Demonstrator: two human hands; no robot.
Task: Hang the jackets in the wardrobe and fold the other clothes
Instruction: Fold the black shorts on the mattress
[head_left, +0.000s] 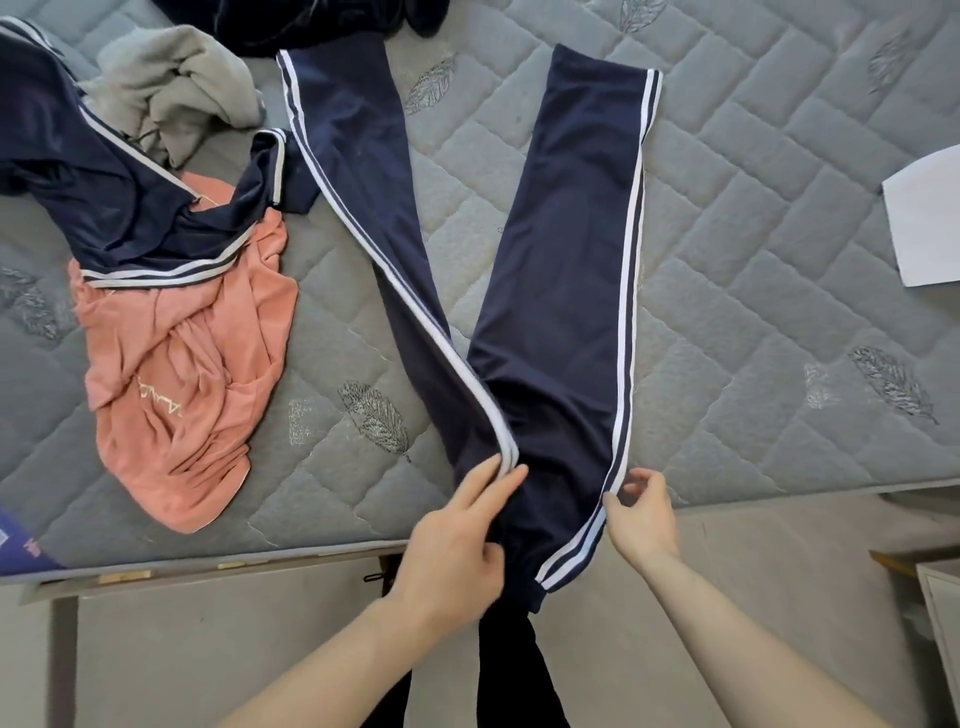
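Note:
Navy track trousers (561, 270) with white side stripes lie spread on the grey quilted mattress (753, 218), legs apart in a V pointing away from me, waist hanging over the near edge. My left hand (457, 540) rests on the trousers' left hip, fingers extended along the stripe. My right hand (641, 514) pinches the right stripe seam at the hip. A navy jacket (119, 197) with white trim lies crumpled at the left over a salmon pink garment (182, 374). A grey garment (176, 93) lies bunched behind them.
A dark navy garment (311, 21) sits at the top edge. A white sheet of paper (930, 218) lies at the mattress's right. The mattress's near edge runs across the lower frame, floor below it. A white furniture corner (940, 613) stands at the lower right.

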